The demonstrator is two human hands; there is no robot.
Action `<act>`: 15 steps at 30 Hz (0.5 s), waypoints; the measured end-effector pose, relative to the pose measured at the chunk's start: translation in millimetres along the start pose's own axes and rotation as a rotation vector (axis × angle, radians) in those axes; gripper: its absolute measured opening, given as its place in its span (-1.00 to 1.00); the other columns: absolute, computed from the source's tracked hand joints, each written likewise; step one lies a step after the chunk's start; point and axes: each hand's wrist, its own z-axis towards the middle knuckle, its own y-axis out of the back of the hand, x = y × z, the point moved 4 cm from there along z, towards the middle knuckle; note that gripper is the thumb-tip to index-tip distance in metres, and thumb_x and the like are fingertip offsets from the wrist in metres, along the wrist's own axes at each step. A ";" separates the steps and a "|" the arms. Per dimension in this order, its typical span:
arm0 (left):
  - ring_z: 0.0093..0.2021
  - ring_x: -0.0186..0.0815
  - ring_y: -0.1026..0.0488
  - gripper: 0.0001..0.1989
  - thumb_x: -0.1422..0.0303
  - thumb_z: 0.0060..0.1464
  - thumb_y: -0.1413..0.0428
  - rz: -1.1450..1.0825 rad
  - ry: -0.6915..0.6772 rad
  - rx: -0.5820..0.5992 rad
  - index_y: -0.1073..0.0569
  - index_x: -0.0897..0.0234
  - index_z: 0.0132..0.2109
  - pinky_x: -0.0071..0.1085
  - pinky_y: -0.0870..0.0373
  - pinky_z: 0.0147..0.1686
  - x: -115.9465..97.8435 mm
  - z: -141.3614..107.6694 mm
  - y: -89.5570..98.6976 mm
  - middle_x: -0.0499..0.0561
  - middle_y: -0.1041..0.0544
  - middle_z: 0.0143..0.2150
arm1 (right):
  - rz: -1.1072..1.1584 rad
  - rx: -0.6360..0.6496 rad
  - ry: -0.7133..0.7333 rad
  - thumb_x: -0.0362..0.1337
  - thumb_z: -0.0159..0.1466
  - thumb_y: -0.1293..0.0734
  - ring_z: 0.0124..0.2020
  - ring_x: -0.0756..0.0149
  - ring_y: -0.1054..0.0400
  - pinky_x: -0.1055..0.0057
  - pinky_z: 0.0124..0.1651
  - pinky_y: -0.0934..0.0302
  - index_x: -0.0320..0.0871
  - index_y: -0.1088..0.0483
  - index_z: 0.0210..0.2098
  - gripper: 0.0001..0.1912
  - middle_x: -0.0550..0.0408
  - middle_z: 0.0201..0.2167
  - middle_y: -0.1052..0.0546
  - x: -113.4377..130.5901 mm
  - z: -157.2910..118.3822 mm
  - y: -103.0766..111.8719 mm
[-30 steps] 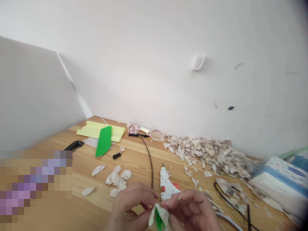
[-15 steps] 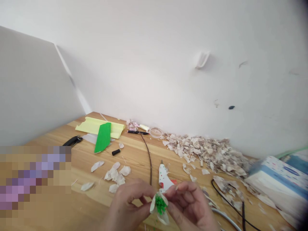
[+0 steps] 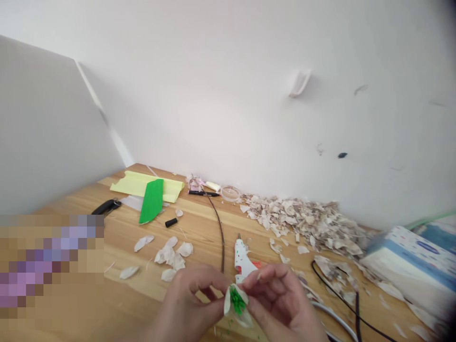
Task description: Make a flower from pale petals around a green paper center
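Observation:
Between my hands, low in the head view, is a small handmade flower (image 3: pixel 238 304) with whitish petals round a fringed green centre. My left hand (image 3: pixel 199 299) pinches it from the left with thumb and fingers. My right hand (image 3: pixel 280 301) grips its right side, thumb and forefinger at the petals. A thin dark stem (image 3: pixel 221 237) runs away from behind the flower across the table; whether it joins the flower is hidden. Just beyond my hands lies a white glue gun (image 3: pixel 241 254) with a red part. Loose pale petals (image 3: pixel 171 255) lie left of them.
A heap of dry petals (image 3: pixel 302 221) lines the wall, with a tissue pack (image 3: pixel 413 259) at right. Cables (image 3: pixel 337 316) lie at front right. Green paper (image 3: pixel 152 202), yellow paper (image 3: pixel 121 183), a black marker (image 3: pixel 203 193), its cap (image 3: pixel 171 222) and black-handled cutters (image 3: pixel 105 206) lie farther back.
Both hands stay at the flower with nearly the same grip. The flower's petals have shifted slightly, and the whole view has moved a little.

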 end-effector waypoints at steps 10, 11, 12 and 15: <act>-0.59 -0.38 -0.43 -0.91 0.55 -0.24 -0.17 -0.097 0.188 0.061 -0.51 0.30 -0.58 -0.58 -0.32 -0.60 9.3 -3.1 -6.0 -0.01 -0.55 -0.59 | -0.205 0.041 -0.035 -0.24 0.05 -0.42 -0.36 0.39 -0.44 0.49 -0.21 -0.30 -0.03 -0.25 -0.33 -0.73 0.20 -0.43 -0.56 5.7 -3.0 5.0; -0.58 -0.39 -0.43 -0.91 0.55 -0.23 -0.17 -0.097 0.195 0.068 -0.51 0.30 -0.58 -0.57 -0.31 -0.59 9.5 -3.1 -6.1 -0.01 -0.54 -0.58 | -0.226 0.032 -0.041 -0.24 0.06 -0.41 -0.36 0.39 -0.44 0.49 -0.21 -0.29 -0.03 -0.24 -0.32 -0.73 0.21 -0.42 -0.56 6.5 -3.6 4.4; -0.57 -0.39 -0.42 -0.90 0.55 -0.23 -0.16 -0.095 0.204 0.076 -0.51 0.30 -0.58 -0.57 -0.31 -0.58 9.5 -3.0 -6.4 -0.02 -0.54 -0.58 | -0.244 0.029 -0.048 -0.24 0.06 -0.40 -0.35 0.39 -0.44 0.49 -0.21 -0.29 -0.02 -0.23 -0.32 -0.74 0.21 -0.42 -0.56 7.3 -4.0 3.8; -0.57 -0.39 -0.40 -0.90 0.54 -0.23 -0.15 -0.076 0.260 0.096 -0.50 0.30 -0.59 -0.57 -0.30 -0.58 9.9 -2.4 -7.5 -0.02 -0.53 -0.59 | -0.301 0.026 -0.063 -0.27 0.08 -0.35 -0.34 0.37 -0.45 0.46 -0.21 -0.28 -0.02 -0.22 -0.32 -0.78 0.20 -0.41 -0.56 9.6 -4.0 3.2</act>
